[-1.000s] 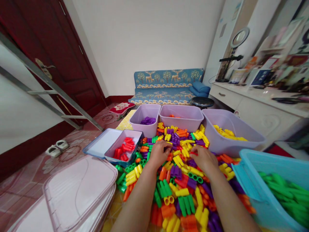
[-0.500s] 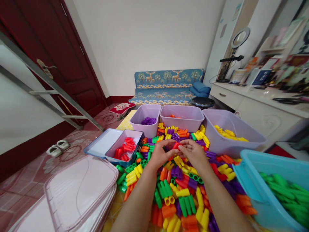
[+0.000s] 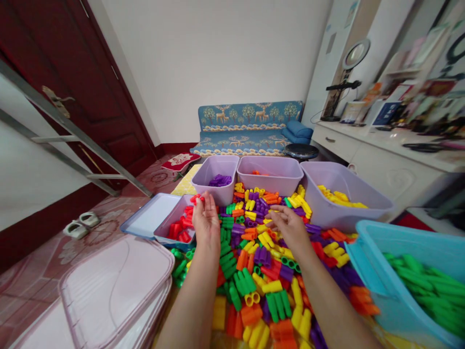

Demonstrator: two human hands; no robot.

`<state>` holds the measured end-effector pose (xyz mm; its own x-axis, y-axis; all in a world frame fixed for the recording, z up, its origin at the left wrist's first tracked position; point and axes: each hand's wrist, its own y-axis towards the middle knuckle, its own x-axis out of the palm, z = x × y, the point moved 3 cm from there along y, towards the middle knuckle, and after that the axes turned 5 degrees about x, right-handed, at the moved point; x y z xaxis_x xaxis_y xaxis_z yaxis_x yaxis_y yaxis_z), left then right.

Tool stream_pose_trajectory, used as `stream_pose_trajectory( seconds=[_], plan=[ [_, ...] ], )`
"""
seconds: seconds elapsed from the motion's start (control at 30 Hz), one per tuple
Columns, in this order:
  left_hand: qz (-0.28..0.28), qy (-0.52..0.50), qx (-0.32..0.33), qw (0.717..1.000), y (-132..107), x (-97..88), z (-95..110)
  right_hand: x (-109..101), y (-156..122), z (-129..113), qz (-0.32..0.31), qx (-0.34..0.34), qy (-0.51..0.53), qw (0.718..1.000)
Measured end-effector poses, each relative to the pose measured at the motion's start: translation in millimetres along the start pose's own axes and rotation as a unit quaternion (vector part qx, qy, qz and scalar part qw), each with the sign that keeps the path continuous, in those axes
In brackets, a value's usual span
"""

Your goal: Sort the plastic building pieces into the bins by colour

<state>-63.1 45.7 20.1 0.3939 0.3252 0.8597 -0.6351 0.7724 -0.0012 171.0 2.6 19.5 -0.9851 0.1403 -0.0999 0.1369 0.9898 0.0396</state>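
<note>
My left hand (image 3: 207, 220) is at the right edge of the box of red blocks (image 3: 183, 224). A small red plastic block (image 3: 197, 198) is pinched at its thumb, while the other fingers point up. My right hand (image 3: 288, 227) hovers over the mixed pile of tube-shaped toy blocks (image 3: 263, 254), its fingers apart and holding nothing. Green, yellow, orange, purple and red pieces lie jumbled in that pile, many joined side by side. The forearms cover part of it.
Behind the pile stand lilac bins with purple (image 3: 214, 194), orange (image 3: 271, 183) and yellow (image 3: 345, 213) blocks. A turquoise bin (image 3: 378, 271) at right holds green ones. Stacked pale lids (image 3: 116, 286) lie front left. A metal ladder (image 3: 69, 126) leans at left.
My hands have parted. The left one has carried the red block leftwards to the red box, while the right has stayed over the pile with its fingers spread. The view has shifted slightly.
</note>
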Motion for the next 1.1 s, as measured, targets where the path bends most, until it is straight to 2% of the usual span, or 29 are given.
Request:
stream_pose_trajectory(
  seconds=[0.1,0.2,0.3,0.37,0.43,0.47,0.5,0.57,0.63,0.7,0.77,0.83,0.93,1.0,1.1],
  plan=[
    [0.030,-0.066,-0.055,0.996,9.5,-0.1,13.3,0.5,-0.4,-0.6,0.002,0.000,0.003,1.000],
    [0.008,-0.093,-0.082,0.992,8.5,4.5,20.6,0.2,0.7,2.1,0.001,0.001,0.001,1.000],
    [-0.076,-0.033,-0.103,0.991,0.7,11.9,14.9,-3.0,5.4,9.5,0.015,-0.005,-0.013,1.000],
    [-0.156,0.080,-0.106,0.979,-7.0,15.1,3.8,-6.8,9.7,14.9,0.040,-0.027,-0.042,0.998],
    [-0.235,0.231,-0.070,0.942,-15.6,15.4,-9.4,-10.6,13.7,19.6,0.060,-0.050,-0.073,0.994],
    [-0.277,0.309,-0.031,0.909,-20.1,14.9,-15.5,-12.2,15.3,21.8,0.065,-0.056,-0.083,0.993],
    [-0.317,0.384,0.016,0.867,-24.8,13.9,-21.1,-13.6,16.4,23.7,0.067,-0.057,-0.088,0.992],
    [-0.388,0.511,0.101,0.760,-33.8,10.4,-31.4,-16.1,17.4,26.5,0.062,-0.056,-0.089,0.993],
    [-0.431,0.595,0.142,0.664,-39.9,4.8,-39.4,-18.0,17.4,26.9,0.048,-0.061,-0.086,0.993],
    [-0.448,0.643,0.149,0.603,-42.5,-0.2,-43.7,-19.3,17.7,24.0,0.036,-0.071,-0.090,0.993],
    [-0.450,0.668,0.154,0.572,-42.9,-2.3,-44.5,-18.5,20.0,16.9,0.025,-0.084,-0.120,0.989],
    [-0.448,0.678,0.163,0.559,-42.9,-1.9,-43.5,-13.3,25.4,5.8,0.006,-0.100,-0.179,0.979],
    [-0.442,0.687,0.171,0.551,-43.0,-0.1,-42.0,3.2,39.2,-12.1,-0.025,-0.116,-0.304,0.945],
    [-0.438,0.691,0.171,0.550,-43.0,0.5,-41.6,16.2,50.7,-19.3,-0.035,-0.107,-0.402,0.909],
    [-0.436,0.692,0.168,0.550,-42.5,-0.1,-42.1,29.8,65.9,-21.2,-0.038,-0.083,-0.452,0.887]
  ],
)
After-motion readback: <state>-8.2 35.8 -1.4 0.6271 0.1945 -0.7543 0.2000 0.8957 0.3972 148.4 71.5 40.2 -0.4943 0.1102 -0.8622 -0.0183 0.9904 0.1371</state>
